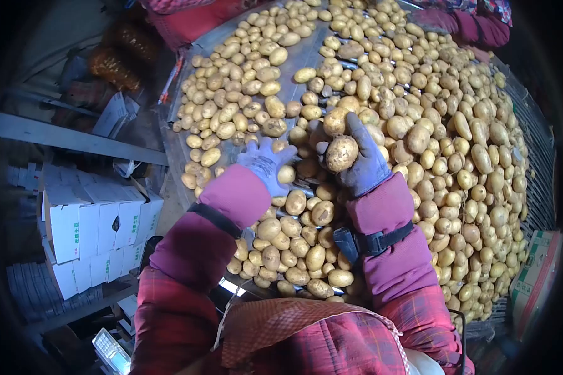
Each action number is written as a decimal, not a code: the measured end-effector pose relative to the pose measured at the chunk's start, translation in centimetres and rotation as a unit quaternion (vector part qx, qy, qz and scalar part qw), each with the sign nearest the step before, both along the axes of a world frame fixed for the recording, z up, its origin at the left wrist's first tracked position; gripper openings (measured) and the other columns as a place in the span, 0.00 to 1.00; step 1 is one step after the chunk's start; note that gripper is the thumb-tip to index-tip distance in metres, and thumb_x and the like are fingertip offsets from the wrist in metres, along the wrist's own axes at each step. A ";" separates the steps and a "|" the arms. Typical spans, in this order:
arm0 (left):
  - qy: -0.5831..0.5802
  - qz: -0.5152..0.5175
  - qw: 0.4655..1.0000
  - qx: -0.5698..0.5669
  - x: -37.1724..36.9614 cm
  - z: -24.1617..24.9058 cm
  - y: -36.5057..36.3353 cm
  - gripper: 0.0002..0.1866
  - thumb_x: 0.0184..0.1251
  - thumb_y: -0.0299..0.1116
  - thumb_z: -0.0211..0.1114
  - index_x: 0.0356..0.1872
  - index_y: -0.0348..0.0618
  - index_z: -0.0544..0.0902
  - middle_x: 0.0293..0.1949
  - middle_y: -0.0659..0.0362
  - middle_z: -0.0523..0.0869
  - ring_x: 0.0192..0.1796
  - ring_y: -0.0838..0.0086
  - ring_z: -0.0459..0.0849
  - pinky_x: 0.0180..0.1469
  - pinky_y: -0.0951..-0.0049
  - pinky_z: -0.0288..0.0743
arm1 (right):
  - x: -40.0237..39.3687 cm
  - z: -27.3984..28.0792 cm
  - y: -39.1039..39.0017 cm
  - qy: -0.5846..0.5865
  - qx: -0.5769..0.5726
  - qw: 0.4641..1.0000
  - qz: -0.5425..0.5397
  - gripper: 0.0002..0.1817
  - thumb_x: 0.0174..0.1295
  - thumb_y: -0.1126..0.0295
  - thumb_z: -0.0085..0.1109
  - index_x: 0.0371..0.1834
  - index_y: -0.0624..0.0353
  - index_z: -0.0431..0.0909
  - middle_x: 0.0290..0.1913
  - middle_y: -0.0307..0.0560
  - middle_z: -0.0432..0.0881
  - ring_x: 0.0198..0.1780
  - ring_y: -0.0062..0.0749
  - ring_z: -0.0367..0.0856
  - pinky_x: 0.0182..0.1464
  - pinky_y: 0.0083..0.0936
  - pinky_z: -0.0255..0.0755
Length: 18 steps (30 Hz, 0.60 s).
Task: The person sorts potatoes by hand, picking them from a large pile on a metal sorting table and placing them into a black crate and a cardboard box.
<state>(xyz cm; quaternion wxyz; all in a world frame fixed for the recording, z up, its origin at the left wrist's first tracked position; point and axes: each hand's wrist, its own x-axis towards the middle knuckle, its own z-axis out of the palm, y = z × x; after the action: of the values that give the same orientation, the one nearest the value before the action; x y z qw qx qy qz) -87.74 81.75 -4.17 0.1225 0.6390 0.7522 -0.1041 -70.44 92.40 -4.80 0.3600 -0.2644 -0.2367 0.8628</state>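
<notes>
My left hand [266,165], in a purple-grey work glove, hovers at the edge of the potato pile with its fingers spread. A small potato [286,174] lies by its fingertips, and I see nothing in its grasp. My right hand [367,164], gloved alike with a soiled palm, is wrapped round a brown-specked potato [342,154]. Another potato [336,122] sits just beyond it between thumb and fingers and seems held too. Loose potatoes surround both hands on the sorting table [304,55].
A large heap of potatoes [447,150] covers the right side over slatted bars [535,169]. Smaller potatoes [222,94] spread on the left. White cartons [94,219] are stacked at left. A co-worker's sleeve [481,30] reaches in at top right; another person's red clothing [191,25] shows at top left.
</notes>
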 end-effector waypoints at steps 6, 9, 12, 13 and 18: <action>-0.031 0.057 0.996 -0.055 2.0 1.1 -1.0 0.43 0.44 0.53 0.71 0.67 0.67 0.66 0.67 0.49 0.62 0.68 0.41 0.59 0.63 0.37 0.61 | -0.1 1.5 0.6 0.060 -0.131 0.989 0.037 0.24 0.71 0.61 0.49 0.68 0.57 0.64 0.60 0.62 0.74 0.53 0.49 0.80 0.46 0.36 0.82; -0.024 0.099 0.995 0.017 1.8 0.7 -0.3 0.44 0.42 0.52 0.72 0.67 0.66 0.67 0.67 0.48 0.61 0.68 0.41 0.59 0.65 0.39 0.60 | -0.4 2.7 0.2 0.025 -0.131 0.991 0.024 0.26 0.71 0.56 0.48 0.64 0.64 0.67 0.55 0.62 0.78 0.48 0.46 0.83 0.42 0.31 0.83; -0.019 0.089 0.995 -0.027 0.7 1.2 -0.1 0.43 0.44 0.51 0.72 0.68 0.63 0.66 0.63 0.47 0.68 0.64 0.42 0.66 0.64 0.44 0.64 | -0.4 0.9 0.6 0.036 -0.117 0.992 0.024 0.27 0.71 0.53 0.48 0.61 0.66 0.69 0.53 0.61 0.79 0.45 0.44 0.84 0.42 0.32 0.83; -0.195 0.137 0.971 0.027 -0.5 0.8 -0.3 0.41 0.48 0.52 0.70 0.68 0.60 0.66 0.62 0.47 0.71 0.62 0.43 0.70 0.62 0.46 0.67 | -0.4 0.6 0.8 0.035 -0.117 0.992 0.024 0.27 0.71 0.53 0.48 0.61 0.66 0.69 0.53 0.61 0.79 0.45 0.44 0.84 0.42 0.32 0.83; -0.704 0.368 0.557 0.243 -1.3 2.2 -3.4 0.37 0.60 0.59 0.59 0.67 0.55 0.66 0.58 0.46 0.76 0.57 0.50 0.79 0.57 0.51 0.74 | -0.4 -2.6 2.1 0.125 -0.133 0.981 0.067 0.23 0.71 0.59 0.49 0.65 0.58 0.67 0.53 0.59 0.78 0.44 0.51 0.84 0.42 0.41 0.83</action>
<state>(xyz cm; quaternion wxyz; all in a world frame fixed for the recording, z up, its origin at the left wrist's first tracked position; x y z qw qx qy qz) -89.09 78.37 -1.96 0.4809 0.1822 0.5935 0.6192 -70.80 94.47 -7.38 0.2899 -0.1839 -0.0897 0.9349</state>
